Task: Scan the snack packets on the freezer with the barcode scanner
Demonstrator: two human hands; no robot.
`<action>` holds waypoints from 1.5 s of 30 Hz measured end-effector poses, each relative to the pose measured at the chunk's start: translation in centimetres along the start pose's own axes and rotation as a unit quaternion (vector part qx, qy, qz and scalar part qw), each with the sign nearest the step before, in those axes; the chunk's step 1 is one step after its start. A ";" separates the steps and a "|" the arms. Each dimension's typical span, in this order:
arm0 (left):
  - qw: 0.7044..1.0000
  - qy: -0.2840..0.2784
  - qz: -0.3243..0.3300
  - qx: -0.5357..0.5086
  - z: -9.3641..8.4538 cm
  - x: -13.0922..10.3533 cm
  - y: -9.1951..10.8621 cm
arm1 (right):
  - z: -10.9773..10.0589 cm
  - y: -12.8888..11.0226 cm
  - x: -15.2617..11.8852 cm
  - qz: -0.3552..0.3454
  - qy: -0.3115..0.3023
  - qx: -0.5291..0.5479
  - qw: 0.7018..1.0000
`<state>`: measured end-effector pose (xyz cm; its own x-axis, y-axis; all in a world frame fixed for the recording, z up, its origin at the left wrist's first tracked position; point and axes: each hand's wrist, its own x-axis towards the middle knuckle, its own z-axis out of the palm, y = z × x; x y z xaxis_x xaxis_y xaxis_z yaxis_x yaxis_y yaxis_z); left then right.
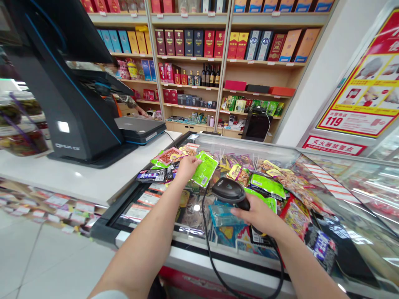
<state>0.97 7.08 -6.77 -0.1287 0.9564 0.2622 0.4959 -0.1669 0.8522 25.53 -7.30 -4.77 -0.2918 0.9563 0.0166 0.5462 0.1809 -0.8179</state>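
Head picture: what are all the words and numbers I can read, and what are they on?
"火警电话": big poster
"119": the poster too, under those words
"灭火器放置点": small sign below
Brand on the till: starts like "Q", the rest too blurred
Too small or blurred to read for sure: packets, scanner, boxes, price tags
The poster's heading is cut off.
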 end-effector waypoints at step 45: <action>0.993 -0.106 0.021 0.055 23.7 -1.9 15.4 | -11.6 5.8 -8.5 0.025 0.264 0.230 0.936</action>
<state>29.25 8.37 -4.86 0.0717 0.9802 0.1847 0.5888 -0.1910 0.7854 40.33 -11.73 -2.96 0.2203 0.9632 0.1540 0.1167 0.1307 -0.9845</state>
